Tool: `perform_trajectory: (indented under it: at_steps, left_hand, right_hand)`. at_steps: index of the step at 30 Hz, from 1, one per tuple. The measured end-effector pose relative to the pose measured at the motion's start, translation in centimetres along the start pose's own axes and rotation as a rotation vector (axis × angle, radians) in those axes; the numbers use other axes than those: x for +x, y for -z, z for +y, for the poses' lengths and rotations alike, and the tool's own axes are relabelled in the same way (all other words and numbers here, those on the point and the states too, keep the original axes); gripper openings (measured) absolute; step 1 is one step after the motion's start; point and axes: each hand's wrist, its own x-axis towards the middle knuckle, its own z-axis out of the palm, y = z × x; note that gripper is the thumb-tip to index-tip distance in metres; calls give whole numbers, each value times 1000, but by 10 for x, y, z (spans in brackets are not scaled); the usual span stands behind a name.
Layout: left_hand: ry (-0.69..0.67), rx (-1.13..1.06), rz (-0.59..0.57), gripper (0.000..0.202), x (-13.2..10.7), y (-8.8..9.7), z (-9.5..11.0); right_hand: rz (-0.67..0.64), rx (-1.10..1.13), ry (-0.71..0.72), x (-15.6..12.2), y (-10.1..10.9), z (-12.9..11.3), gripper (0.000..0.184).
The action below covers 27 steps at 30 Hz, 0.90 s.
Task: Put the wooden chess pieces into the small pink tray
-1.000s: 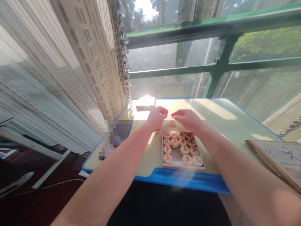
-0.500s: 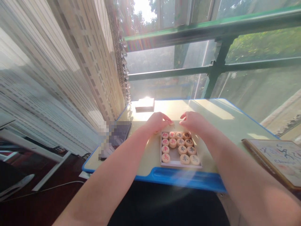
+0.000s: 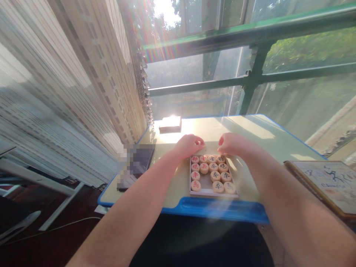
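An open shallow box (image 3: 205,192) on the desk holds round wooden Chinese chess pieces, red characters on the left and dark ones on the right. A gap shows in the lower middle columns. Just beyond its far left corner, my left hand (image 3: 189,145) is closed, with a pale bit of a chess piece (image 3: 203,144) showing at the fingertips. My right hand (image 3: 231,144) is curled past the far right corner, thumb and fingers drawn together. What it holds, if anything, is hidden.
A small white box (image 3: 170,124) stands at the far left of the desk (image 3: 267,144). A dark flat object (image 3: 141,159), partly blurred out, lies on the left. At right is a framed board (image 3: 325,185) with drawings. Curtains (image 3: 91,74) hang on the left, beside the window.
My left fingers have curled in around the piece they were reaching onto. My right hand has shifted slightly right and its fingers have closed up. The pieces in the box have not changed.
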Motion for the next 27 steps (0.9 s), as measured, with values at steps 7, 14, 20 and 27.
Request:
perform_trajectory:
  at_steps: [7, 14, 20, 27]
  left_hand:
    - [27, -46, -27, 24, 0, 2, 0]
    - [34, -70, -16, 21, -1, 3, 0]
    - [52, -121, 52, 23, -1, 1, -1]
    - [70, -214, 128, 43, -1, 5, 2]
  right_hand:
    - [119, 74, 68, 11, -14, -5, 21]
    - [197, 136, 85, 9, -18, -9, 32]
    - [330, 204, 249, 4, -13, -12, 23]
    - [288, 371, 218, 1, -15, -16, 45]
